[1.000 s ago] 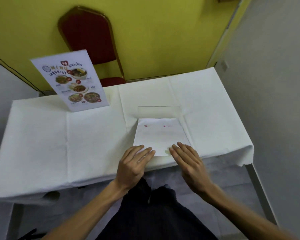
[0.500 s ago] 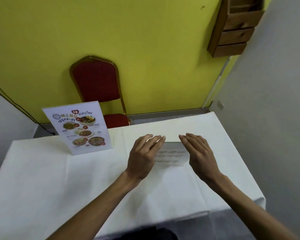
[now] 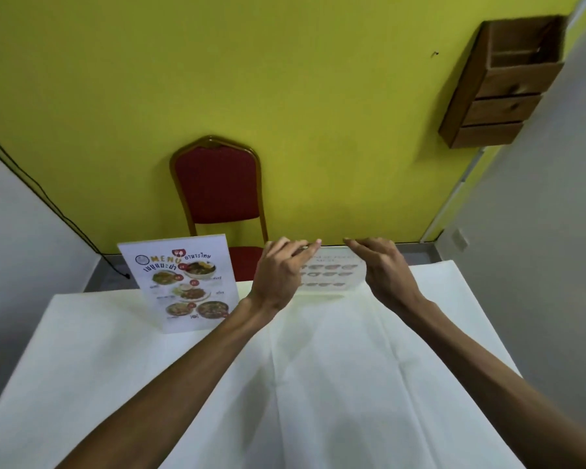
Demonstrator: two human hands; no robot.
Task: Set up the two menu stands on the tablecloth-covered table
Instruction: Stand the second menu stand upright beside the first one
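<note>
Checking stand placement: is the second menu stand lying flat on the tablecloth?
No: both hands hold the second menu stand upright by its top corners near the far table edge.

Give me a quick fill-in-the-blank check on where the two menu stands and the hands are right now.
1. The colourful menu stand stands on the person's ____ side of the table.
2. The pale menu stand is held by ____ hands.
3. Behind the tablecloth stands a ____ chair.

Missing words: left; both; red
</note>
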